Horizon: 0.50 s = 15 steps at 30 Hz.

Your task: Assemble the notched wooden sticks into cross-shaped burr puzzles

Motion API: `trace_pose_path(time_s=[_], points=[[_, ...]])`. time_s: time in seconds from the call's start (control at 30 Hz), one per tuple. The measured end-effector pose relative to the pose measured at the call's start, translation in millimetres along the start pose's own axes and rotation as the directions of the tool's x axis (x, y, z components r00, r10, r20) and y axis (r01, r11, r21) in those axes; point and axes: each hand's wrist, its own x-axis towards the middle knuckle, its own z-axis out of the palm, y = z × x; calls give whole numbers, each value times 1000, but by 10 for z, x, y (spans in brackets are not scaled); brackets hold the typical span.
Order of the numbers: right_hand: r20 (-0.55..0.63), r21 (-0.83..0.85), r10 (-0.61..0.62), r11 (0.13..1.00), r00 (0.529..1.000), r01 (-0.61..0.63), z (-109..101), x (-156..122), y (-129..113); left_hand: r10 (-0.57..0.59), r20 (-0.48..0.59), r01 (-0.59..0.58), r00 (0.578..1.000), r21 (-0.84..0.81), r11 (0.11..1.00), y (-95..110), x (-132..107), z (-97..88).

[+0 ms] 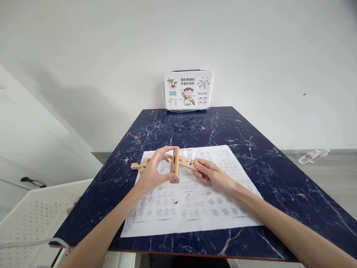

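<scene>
A person seated or standing at a dark blue marble-patterned table (212,130) handles pieces of light wood above a printed paper sheet (195,220), bare forearms reaching in from the near edge. The left hand (153,172) grips a slotted wooden bar (174,168) between thumb and fingers, the thumb at its near end and the fingertips at its far end, over the upper middle of the sheet. The right hand (211,173), closed on the right end of a flat wooden piece (184,162), pinches it between thumb and curled fingers; the piece carries a dark mark and slants up toward the bar. Its left end meets the bar's side in this view, though from here I cannot tell whether it sits inside the slot. More wooden pieces (135,166) lie just beyond the left hand, at the sheet's upper left corner, partly hidden by that hand. Small line drawings in rows cover the paper, many too faint to read. At the table's far end, a white cartoon-printed case (188,91) marked "TRAVEL" stands upright against the pale wall (111,44). A white perforated basket (16,214) sits beside the table at left, and a clear plastic bottle (309,156) lies on the floor at right
</scene>
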Motion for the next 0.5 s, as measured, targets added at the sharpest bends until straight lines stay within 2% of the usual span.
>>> trace_pose_path(time_s=[0.2,0.33,0.5], points=[[58,30,34,999,998,-36,16,-13,-58,-13,61,18,998,-80,997,-33,-10,-17],[110,34,31,999,993,-35,39,-25,-69,-19,137,24,990,-37,999,-59,-45,10],[133,-22,28,999,991,-26,51,-39,-94,-34,145,39,989,-32,999,-61,-54,12]])
